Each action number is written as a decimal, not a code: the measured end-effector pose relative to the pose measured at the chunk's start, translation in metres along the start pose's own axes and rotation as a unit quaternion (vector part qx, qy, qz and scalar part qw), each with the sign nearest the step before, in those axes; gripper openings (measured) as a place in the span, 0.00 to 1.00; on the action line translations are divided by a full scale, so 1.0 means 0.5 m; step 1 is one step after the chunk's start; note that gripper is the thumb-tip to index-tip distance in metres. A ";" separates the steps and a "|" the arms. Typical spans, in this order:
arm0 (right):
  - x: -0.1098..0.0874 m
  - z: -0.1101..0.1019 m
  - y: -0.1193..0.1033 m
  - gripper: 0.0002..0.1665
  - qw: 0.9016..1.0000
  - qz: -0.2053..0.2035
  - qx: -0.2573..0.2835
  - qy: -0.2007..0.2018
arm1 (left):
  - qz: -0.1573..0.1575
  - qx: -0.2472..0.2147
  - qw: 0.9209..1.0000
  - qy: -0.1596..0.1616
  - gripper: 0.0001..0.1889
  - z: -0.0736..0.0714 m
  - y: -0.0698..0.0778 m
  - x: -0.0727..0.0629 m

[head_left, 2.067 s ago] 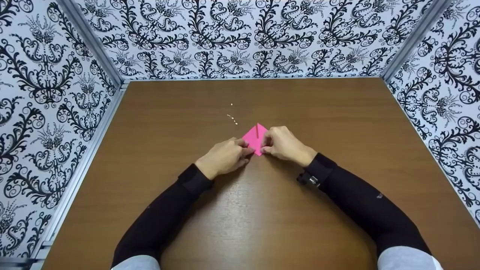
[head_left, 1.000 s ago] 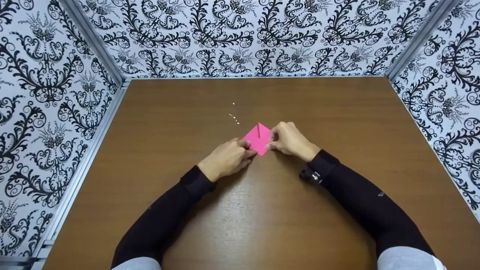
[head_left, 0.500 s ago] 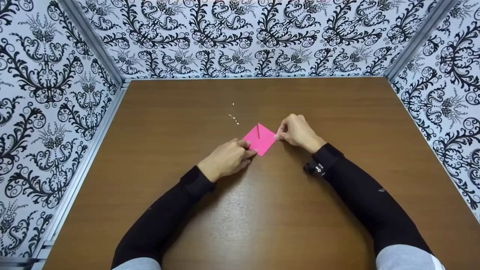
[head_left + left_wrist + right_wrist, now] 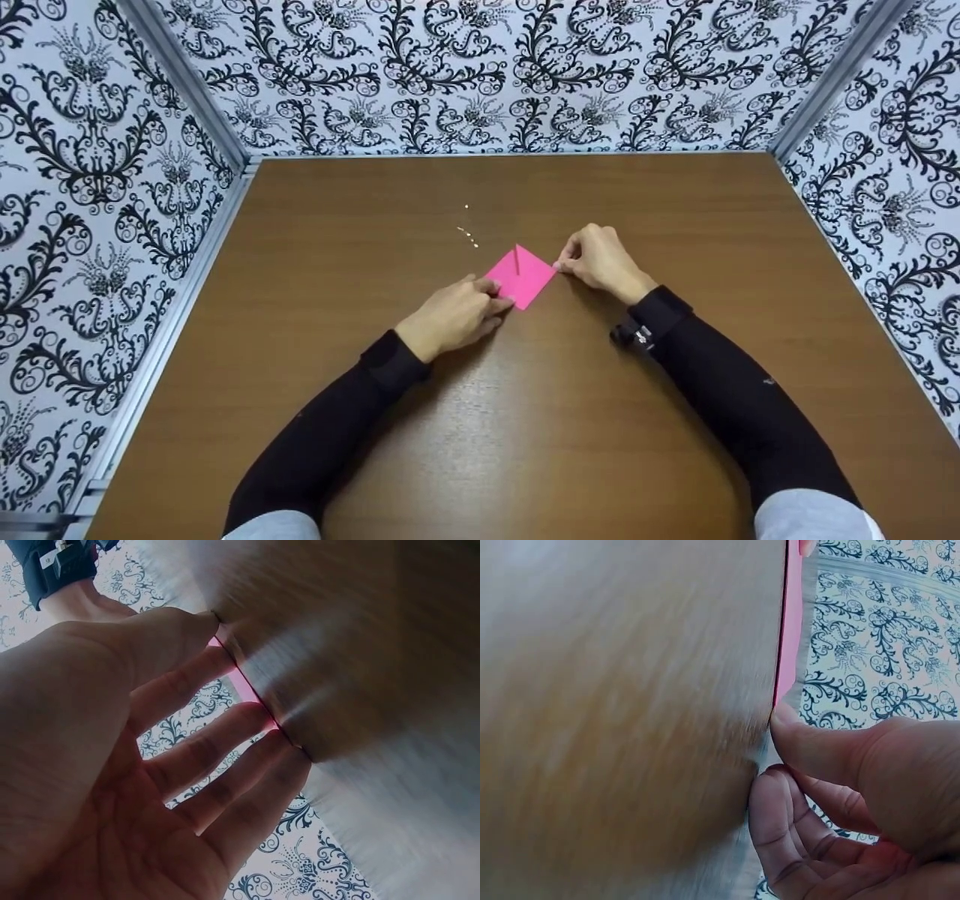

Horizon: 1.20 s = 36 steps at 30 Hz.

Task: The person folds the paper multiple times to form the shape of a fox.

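In the head view a folded square of pink paper (image 4: 527,279) lies on the table with one corner pointing away. A narrow dark strip runs from its far corner towards its middle. My left hand (image 4: 456,316) rests on the near left side of the paper, fingertips pressing it down. In the left wrist view its extended fingers (image 4: 217,742) reach the paper's edge. My right hand (image 4: 600,259) pinches the right corner of the paper. The right wrist view shows the thumb (image 4: 817,746) at the tip of that corner, the other fingers curled beside it.
Small white specks (image 4: 469,238) lie on the brown table (image 4: 360,217) beyond the paper. Patterned panels (image 4: 480,75) with grey metal posts (image 4: 187,82) stand along the back and both sides. A small camera (image 4: 631,336) hangs at the right wrist.
My right hand has moved right and away from the paper's near middle to its right corner. More of the pink surface shows now. The left hand has stayed nearly still.
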State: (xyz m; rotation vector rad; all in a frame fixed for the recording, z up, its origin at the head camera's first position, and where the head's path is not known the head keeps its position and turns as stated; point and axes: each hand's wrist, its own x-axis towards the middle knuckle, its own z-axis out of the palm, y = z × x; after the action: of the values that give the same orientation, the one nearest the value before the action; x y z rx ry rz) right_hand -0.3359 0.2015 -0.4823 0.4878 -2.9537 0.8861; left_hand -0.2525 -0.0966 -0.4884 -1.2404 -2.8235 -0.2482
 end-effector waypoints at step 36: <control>-0.037 0.057 -0.089 0.07 0.997 -0.068 -0.010 -0.028 | -0.037 -0.071 0.995 0.060 0.05 0.001 -0.013 0.032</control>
State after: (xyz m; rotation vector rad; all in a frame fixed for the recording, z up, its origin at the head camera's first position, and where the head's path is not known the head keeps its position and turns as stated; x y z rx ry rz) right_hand -0.3027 0.1566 -0.4844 0.7148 -2.9320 0.8399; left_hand -0.2683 -0.0893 -0.4881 -1.1035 -2.7924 -0.5162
